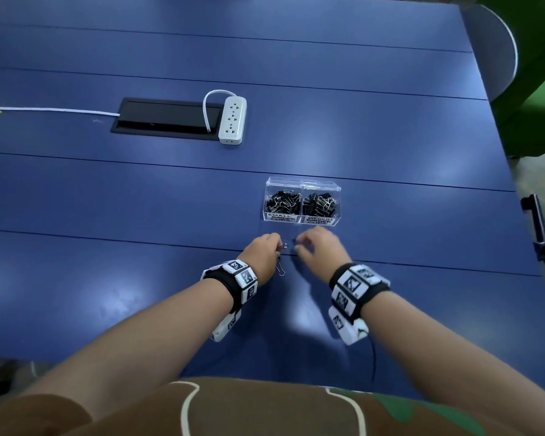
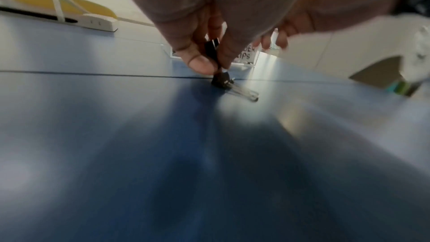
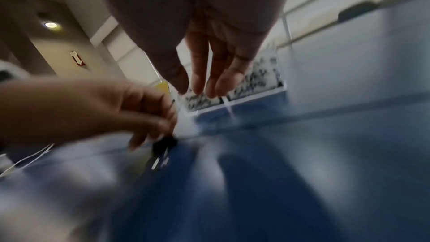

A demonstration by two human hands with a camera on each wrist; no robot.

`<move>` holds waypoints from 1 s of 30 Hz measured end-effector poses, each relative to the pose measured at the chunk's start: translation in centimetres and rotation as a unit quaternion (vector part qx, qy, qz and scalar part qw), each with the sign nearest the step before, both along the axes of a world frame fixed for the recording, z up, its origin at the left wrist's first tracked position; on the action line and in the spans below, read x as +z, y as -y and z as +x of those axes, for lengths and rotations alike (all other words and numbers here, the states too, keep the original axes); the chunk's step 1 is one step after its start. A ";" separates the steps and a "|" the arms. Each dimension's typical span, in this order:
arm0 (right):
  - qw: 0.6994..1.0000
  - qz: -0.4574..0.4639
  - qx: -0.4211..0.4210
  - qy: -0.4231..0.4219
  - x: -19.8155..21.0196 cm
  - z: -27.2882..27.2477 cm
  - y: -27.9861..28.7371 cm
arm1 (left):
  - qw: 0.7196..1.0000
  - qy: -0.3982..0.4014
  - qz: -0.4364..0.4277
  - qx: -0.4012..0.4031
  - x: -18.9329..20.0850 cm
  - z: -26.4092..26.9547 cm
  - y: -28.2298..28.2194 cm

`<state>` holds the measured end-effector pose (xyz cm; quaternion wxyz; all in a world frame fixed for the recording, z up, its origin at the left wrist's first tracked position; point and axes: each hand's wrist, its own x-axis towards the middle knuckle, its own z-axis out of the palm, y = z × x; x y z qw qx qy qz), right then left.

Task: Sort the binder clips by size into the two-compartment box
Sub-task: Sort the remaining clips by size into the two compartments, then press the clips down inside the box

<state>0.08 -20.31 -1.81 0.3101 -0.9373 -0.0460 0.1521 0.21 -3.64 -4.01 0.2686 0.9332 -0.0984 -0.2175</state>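
A clear two-compartment box (image 1: 301, 219) stands on the blue table, labelled for small clips on the left and medium on the right. Both compartments hold black binder clips. Just in front of it, my left hand (image 1: 279, 247) pinches a black binder clip (image 2: 211, 46) between thumb and fingers. A second binder clip (image 2: 222, 79) lies on the table right under those fingertips, its wire handles pointing toward me. My right hand (image 3: 200, 87) hovers beside the left one, its fingers straight, hanging down and empty.
A white power strip (image 1: 232, 119) and a black cable hatch (image 1: 167, 118) lie farther back on the left. The table's right edge (image 1: 516, 196) is near, with a grey chair back (image 1: 494, 48) beyond it.
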 end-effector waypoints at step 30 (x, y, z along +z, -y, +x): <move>0.991 0.041 -0.063 0.109 2.2 6.9 5.5 | 0.968 0.197 0.081 -0.135 3.0 9.2 5.9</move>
